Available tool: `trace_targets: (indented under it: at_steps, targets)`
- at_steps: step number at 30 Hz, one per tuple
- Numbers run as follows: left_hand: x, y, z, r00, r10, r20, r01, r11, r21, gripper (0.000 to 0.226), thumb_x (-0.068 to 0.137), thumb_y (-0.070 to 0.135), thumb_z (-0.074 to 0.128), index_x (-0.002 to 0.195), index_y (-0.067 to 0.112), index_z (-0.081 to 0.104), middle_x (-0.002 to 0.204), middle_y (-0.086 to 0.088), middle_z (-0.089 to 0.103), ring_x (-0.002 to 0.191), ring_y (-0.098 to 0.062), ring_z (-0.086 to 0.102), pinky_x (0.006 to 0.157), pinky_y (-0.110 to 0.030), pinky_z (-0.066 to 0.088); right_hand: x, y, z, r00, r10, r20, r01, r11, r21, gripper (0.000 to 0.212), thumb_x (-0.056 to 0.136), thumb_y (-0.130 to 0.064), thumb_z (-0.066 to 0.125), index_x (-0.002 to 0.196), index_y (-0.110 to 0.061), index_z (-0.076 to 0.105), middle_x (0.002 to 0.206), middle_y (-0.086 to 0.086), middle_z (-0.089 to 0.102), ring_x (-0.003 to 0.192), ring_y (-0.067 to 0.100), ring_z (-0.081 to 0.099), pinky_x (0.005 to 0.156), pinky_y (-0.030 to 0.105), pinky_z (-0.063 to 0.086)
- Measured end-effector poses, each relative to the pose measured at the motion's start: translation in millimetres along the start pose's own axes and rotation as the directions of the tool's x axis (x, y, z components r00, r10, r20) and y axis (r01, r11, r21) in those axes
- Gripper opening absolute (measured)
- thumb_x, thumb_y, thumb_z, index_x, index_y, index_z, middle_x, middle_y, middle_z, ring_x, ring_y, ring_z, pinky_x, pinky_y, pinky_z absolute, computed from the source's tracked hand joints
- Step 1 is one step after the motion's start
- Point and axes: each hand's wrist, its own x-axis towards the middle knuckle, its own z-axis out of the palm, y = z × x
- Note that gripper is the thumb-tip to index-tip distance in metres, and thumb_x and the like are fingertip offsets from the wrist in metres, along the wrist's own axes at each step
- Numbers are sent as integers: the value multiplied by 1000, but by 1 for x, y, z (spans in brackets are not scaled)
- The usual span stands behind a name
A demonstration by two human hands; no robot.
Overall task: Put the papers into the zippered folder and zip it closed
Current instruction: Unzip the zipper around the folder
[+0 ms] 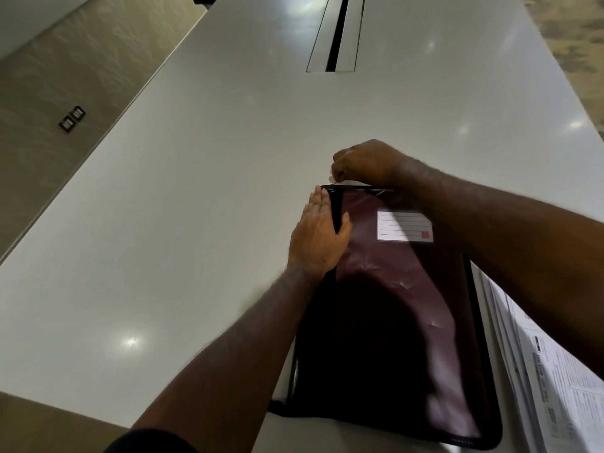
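A dark maroon zippered folder [392, 322] with black edging and a white label lies flat on the pale table [196, 191]. My left hand [317, 237] rests on its far left edge, fingers straight along the side and thumb on the cover. My right hand [366, 161] is at the folder's far edge, fingers curled and pinching something small there, apparently the zipper pull. A stack of printed papers [549, 380] lies on the table just right of the folder, partly under my right forearm.
A long cable slot [336, 34] runs down the table's middle farther away. The table's left edge runs diagonally, with floor and a floor socket [72, 118] beyond it. The near table edge sits at lower left.
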Motion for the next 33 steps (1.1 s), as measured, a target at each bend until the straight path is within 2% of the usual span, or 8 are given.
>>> trace_targets:
  at_steps: [4,8,15,20,24,28,33]
  targets:
    - [0,-1,1,1000,-1,1,1,1000,19,73,104,52,44,163,10,30,170,-9,29,156,-24,31,115,-27,19,-7,7,4,1000,-27,-8,27,1000,-14,15,102,-22,61,112,-18,73,113,-3,69,94,18,69,67,30,48]
    - [0,-1,2,1000,-5,5,5,1000,26,73,104,53,43,162,11,30,170,-8,29,156,-23,30,114,-27,19,-17,11,4,1000,6,-19,-6,1000,23,18,103,-23,60,113,-18,74,116,-3,70,97,20,70,74,38,57]
    - [0,-1,1,1000,-7,10,7,1000,23,73,104,53,42,163,11,30,170,-6,28,157,-22,29,115,-27,20,-34,20,4,999,45,2,-45,998,44,16,102,-23,63,111,-19,74,115,-4,70,95,20,70,72,34,54]
    - [0,0,0,1000,1,11,-2,1000,18,72,104,53,40,163,12,30,170,-5,28,157,-20,29,115,-27,20,-50,30,6,998,68,-7,-68,996,49,12,101,-23,65,107,-20,75,111,-6,70,93,19,70,65,28,42]
    - [0,-1,0,1000,-5,15,5,1000,16,72,104,54,40,163,14,29,171,-4,26,157,-19,27,115,-26,20,-62,36,6,994,105,14,-106,991,78,13,101,-27,64,103,-20,75,107,-5,70,90,20,70,66,30,45]
    - [0,0,-1,1000,-4,20,4,1000,13,73,104,53,39,163,13,28,171,-4,25,158,-19,26,116,-26,19,-78,45,11,991,132,16,-133,988,77,12,100,-25,64,101,-19,74,106,-5,69,87,20,69,62,28,38]
    - [-1,1,-2,1000,-4,27,3,1000,10,71,106,50,42,164,13,26,172,-4,23,159,-18,22,117,-25,17,-101,51,15,986,164,-17,-162,983,91,10,99,-25,66,102,-19,73,106,-4,69,84,23,71,61,31,49]
